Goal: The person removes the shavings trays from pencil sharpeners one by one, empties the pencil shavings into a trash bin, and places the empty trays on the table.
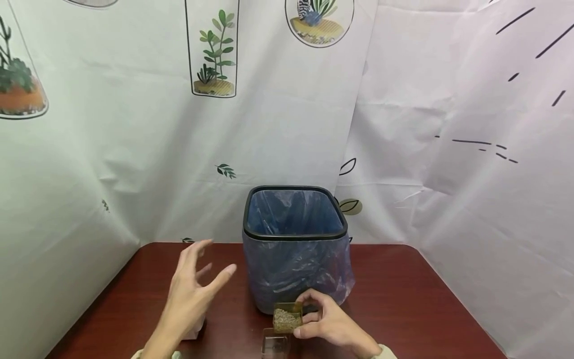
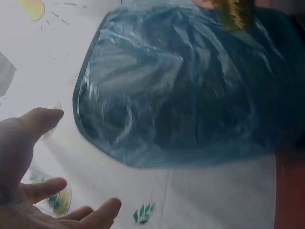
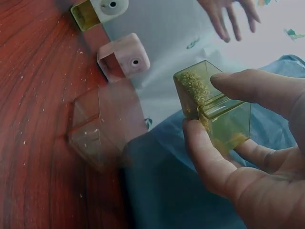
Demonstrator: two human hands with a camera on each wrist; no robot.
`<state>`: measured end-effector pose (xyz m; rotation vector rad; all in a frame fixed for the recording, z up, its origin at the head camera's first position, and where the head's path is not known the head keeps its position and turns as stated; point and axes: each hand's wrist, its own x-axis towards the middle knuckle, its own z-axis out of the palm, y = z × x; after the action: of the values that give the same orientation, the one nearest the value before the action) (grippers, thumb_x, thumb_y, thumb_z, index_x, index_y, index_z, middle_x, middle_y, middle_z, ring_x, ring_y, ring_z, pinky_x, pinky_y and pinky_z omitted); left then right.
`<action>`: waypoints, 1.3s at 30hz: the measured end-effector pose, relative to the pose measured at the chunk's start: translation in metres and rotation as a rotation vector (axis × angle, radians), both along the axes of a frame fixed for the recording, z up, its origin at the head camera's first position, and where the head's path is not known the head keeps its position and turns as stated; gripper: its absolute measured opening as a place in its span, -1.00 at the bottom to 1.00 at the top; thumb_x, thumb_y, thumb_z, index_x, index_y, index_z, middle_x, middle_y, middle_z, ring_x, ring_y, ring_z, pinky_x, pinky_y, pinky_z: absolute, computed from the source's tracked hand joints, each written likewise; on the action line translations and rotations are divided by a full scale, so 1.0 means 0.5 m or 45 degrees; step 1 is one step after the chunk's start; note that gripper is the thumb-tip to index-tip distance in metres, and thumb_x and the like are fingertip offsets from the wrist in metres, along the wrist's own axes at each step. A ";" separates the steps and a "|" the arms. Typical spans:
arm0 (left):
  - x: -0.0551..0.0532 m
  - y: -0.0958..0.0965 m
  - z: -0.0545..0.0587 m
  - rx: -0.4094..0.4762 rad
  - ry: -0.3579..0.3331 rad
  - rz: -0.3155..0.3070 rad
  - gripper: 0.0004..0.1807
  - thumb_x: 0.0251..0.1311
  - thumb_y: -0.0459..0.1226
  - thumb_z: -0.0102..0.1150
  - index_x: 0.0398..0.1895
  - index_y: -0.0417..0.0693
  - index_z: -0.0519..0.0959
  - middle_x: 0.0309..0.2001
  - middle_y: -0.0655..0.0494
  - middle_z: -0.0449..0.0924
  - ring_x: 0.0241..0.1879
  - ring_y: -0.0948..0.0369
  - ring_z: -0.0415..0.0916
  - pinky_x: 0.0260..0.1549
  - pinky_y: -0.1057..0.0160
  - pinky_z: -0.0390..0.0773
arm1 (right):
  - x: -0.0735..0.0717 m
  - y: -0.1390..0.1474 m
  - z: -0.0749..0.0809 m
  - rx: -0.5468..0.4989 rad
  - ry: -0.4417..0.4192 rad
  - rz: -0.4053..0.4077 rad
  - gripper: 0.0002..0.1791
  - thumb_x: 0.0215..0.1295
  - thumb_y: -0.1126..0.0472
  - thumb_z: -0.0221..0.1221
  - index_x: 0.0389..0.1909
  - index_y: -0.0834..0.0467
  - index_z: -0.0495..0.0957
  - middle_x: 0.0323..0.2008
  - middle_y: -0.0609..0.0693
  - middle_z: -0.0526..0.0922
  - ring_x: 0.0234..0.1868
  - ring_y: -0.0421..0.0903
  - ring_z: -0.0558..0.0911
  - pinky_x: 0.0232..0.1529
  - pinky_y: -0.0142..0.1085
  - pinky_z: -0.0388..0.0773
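My right hand [image 1: 329, 321] holds a small see-through yellow-green shavings drawer [image 1: 287, 319] between thumb and fingers. Fine tan shavings [image 3: 194, 87] lie inside it. This happens just in front of a bin [image 1: 296, 264] lined with a blue plastic bag. On the table close below the drawer is a clear plastic box [image 1: 274, 344]. My left hand [image 1: 190, 286] hovers left of the bin, fingers spread, holding nothing. In the right wrist view, a pink pencil sharpener [image 3: 128, 59] and a white one with a yellowish drawer [image 3: 107, 9] stand on the table.
The dark red table [image 1: 394, 294] ends at a white printed cloth [image 1: 179, 149] hung behind and along both sides. The bin's black rim [image 1: 296, 237] stands well above both hands' work area. Small pale specks dot the tabletop in the right wrist view.
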<state>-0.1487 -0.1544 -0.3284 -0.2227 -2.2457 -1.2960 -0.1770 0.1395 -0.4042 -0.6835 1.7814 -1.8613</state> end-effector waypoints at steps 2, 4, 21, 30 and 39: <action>-0.016 0.016 0.003 0.024 0.054 -0.044 -0.21 -0.06 -0.01 0.36 0.26 0.21 0.21 0.25 0.13 0.13 0.22 0.09 0.24 0.04 0.02 0.41 | 0.000 0.007 -0.001 -0.003 0.005 0.003 -0.49 0.13 0.37 0.18 0.06 0.39 0.21 0.06 0.18 0.29 -0.20 -0.06 0.64 -0.28 -0.30 0.53; -0.032 0.030 0.007 0.041 0.095 -0.091 -0.16 -0.10 -0.03 0.39 0.28 0.23 0.18 0.28 0.13 0.10 0.26 0.11 0.17 0.08 -0.01 0.37 | 0.000 0.013 -0.001 -0.009 0.018 0.000 -0.49 0.13 0.37 0.18 0.06 0.40 0.19 0.08 0.18 0.28 -0.19 -0.05 0.64 -0.26 -0.30 0.54; -0.119 0.106 0.012 0.121 0.234 -0.211 -0.21 -0.03 -0.15 0.37 0.29 0.12 0.21 0.37 0.10 0.02 0.32 0.06 0.10 0.07 -0.09 0.34 | -0.001 0.050 0.002 0.055 0.060 -0.045 -0.45 0.09 0.37 0.21 0.06 0.43 0.19 0.03 0.19 0.32 -0.26 -0.07 0.63 -0.29 -0.29 0.54; -0.128 0.110 -0.001 0.171 0.273 -0.184 -0.58 0.07 -0.12 0.28 0.00 0.06 0.41 0.36 0.12 0.07 0.22 0.10 0.26 -0.03 -0.03 0.45 | 0.003 0.058 0.003 0.047 0.114 -0.081 -0.43 0.03 0.40 0.26 0.03 0.42 0.21 0.01 0.18 0.34 -0.28 -0.10 0.61 -0.28 -0.29 0.55; -0.133 0.113 -0.009 0.182 0.283 -0.210 -0.63 0.07 -0.14 0.28 -0.07 0.11 0.40 0.36 0.27 0.03 0.26 0.09 0.21 0.04 -0.12 0.35 | 0.009 0.069 0.008 0.006 0.130 -0.066 -0.42 0.02 0.44 0.25 0.02 0.44 0.18 0.04 0.24 0.33 -0.21 -0.01 0.63 -0.25 -0.26 0.56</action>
<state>-0.2154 -0.0978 -0.3329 -0.4833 -1.9733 -1.4346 -0.1725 0.1740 -0.4002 -0.7494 1.8836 -1.8857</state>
